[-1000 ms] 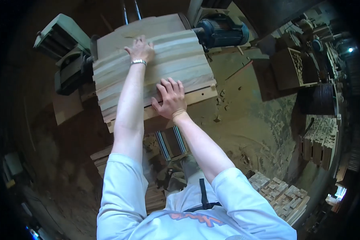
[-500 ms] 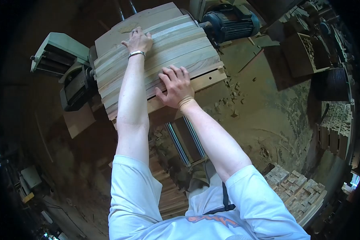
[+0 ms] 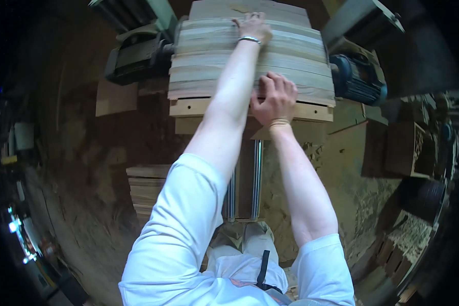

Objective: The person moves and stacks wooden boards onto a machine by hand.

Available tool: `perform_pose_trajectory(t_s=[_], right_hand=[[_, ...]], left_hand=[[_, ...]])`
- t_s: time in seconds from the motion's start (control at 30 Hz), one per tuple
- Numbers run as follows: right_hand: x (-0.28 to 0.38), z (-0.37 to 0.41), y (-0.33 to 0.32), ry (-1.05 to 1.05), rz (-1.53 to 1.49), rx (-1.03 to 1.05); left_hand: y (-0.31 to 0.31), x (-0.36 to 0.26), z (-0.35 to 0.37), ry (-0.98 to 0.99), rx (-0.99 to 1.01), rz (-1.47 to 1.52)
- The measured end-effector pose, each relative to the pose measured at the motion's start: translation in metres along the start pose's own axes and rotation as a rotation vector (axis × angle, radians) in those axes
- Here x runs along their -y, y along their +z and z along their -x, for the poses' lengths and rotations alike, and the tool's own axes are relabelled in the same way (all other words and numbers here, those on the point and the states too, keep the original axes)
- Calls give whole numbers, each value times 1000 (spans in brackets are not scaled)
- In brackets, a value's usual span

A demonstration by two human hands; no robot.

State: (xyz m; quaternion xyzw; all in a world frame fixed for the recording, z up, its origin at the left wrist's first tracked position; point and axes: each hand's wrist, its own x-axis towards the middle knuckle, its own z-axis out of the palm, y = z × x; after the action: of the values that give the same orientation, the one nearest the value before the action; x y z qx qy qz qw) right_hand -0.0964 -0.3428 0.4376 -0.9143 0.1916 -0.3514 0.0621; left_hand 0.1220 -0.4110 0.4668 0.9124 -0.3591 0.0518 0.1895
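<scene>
Several pale wooden strips [image 3: 204,58] lie side by side across a machine bed, with a wooden bar [image 3: 311,110] along their near edge. My left hand [image 3: 255,28], with a metal band at the wrist, rests spread on the far strips, beside a wide board [image 3: 285,14]. Over the nearest strips and the bar lies my right hand [image 3: 277,99], fingers apart and bent a little, a tan band around its wrist. Neither hand is wrapped around anything.
A dark motor [image 3: 137,60] flanks the strips on the left, a blue ribbed motor [image 3: 359,79] on the right. Metal rails [image 3: 257,178] run below toward my legs. Stacked boards [image 3: 147,191] lie at the lower left. An open box [image 3: 405,148] stands at the right.
The view has turned and shifted, so the machine now appears level and farther right. Both hands still lie on the wood, my left on the far strips and my right by the near edge.
</scene>
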Motion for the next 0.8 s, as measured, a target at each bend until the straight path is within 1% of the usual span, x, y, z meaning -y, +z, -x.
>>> perform_pose_trajectory(t_s=[0.07,0.2,0.33,0.37,0.47,0.5,0.57,0.67,0.73,0.8], right_hand=[[-1,0,1,-15,-12,-6],[-5,-2,4,-11,-30,2],[-7,-3,6,-34,-11,-15],[-7,-2,5,-23,-18,16],[-6,-3,4,-10,35,17],[-7,-3,4,-7,50,45],[-7,-3,4,-6,53,47],[-9,-3,4,-7,81,50],[-7,-3,4,-12,95,47],[-7,-3,4,1,116,81]], left_hand=[[-1,-3,2,-15,-42,3],[20,2,-5,-9,-113,-3],[15,2,-4,-24,-70,-18],[12,3,-3,-25,-67,-23],[-6,0,5,28,-35,-143],[-10,-1,2,-6,-9,-118],[-14,-1,4,-13,-15,-104],[3,2,-8,-9,-43,-83],[4,5,-7,-4,-72,-85],[3,5,-5,36,-97,-134]])
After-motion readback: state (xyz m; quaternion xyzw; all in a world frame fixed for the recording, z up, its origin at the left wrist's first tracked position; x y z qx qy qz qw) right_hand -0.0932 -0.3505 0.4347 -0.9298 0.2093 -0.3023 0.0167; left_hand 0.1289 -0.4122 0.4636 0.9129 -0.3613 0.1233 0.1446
